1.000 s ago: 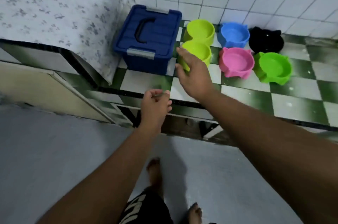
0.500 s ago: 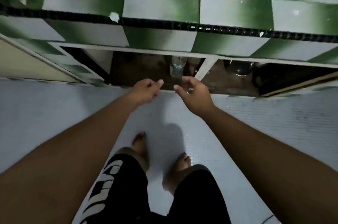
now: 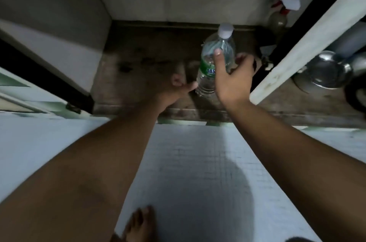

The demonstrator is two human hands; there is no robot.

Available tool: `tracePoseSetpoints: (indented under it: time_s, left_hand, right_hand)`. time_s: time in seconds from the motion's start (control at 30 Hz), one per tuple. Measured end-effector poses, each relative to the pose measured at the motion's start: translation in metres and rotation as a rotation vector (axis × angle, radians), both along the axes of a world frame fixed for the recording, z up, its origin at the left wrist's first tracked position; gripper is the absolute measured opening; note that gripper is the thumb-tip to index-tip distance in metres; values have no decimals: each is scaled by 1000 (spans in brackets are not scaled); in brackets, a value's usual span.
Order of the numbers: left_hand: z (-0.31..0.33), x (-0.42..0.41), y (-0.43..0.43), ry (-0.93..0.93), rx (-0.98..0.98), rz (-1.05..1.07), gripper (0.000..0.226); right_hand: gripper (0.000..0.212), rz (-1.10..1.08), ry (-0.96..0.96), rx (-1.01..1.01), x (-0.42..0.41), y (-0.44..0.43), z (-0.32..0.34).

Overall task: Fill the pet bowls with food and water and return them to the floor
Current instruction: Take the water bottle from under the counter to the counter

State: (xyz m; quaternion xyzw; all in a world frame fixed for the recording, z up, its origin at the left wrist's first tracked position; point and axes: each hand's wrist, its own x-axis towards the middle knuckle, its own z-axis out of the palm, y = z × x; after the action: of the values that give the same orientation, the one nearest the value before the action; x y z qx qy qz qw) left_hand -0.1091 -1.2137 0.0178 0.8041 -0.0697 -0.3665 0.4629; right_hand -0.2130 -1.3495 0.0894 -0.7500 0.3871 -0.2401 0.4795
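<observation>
1. One water bottle (image 3: 206, 71) stands in the cupboard (image 3: 138, 63), far and right
2. The right hand (image 3: 231, 79) is wrapped around it
3. The left hand (image 3: 174, 87) is curled, holding nothing
4. One spray bottle (image 3: 277, 20) and one shiny bowl (image 3: 326, 71) sit far right

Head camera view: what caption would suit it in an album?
Right hand grips a clear, green-labelled, white-capped plastic water bottle inside a dim cabinet, left hand curled beside it.
</observation>
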Motion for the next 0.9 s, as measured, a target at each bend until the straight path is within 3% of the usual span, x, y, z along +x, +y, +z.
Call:
tracePoseSetpoints:
  time_s: [0.1, 0.2, 0.23, 0.37, 0.57, 0.67, 0.9]
  left_hand:
    - [-28, 13, -21, -13, -54, -78, 109]
    - [-40, 17, -46, 4, -124, -119, 120]
    - [-42, 16, -55, -4, -164, -128, 118]
    - [-43, 16, -72, -12, -307, -95, 69]
    - [-33, 6, -60, 52, -314, -118, 46]
    - [-15, -10, -49, 50, -369, -96, 49]
    - [53, -65, -12, 41, -329, -16, 83]
  right_hand:
    - [82, 42, 22, 39, 10, -14, -21]
    - [93, 134, 34, 207, 20, -30, -23]
    - [89, 171, 23, 239, 23, -33, -22]
    - [68, 225, -56, 285, 30, -41, -24]
    - [44, 268, -61, 333, 19, -32, -7]
    - [48, 260, -34, 297, 10, -22, 6]
    - [48, 180, 9, 294, -43, 10, 75]
